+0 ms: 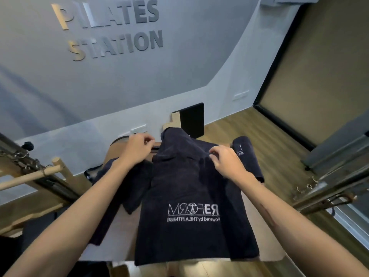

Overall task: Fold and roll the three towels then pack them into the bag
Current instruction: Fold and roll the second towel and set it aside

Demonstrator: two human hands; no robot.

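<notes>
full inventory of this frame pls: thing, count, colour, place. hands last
towels: three, dark navy; the logo towel in the middle hanging over the near edge, the second towel crumpled to its left, the third towel at far right
surface: one, light tan, under the towels
wall lettering: one sign, metallic, grey wall above
black panel: one, leaning on the wall beyond the towels
wooden bar: one, pale, left
metal frame: one, grey, right
floor: wood
left hand: fingers curled, above the surface's far end
right hand: pinching the logo towel's raised fold
</notes>
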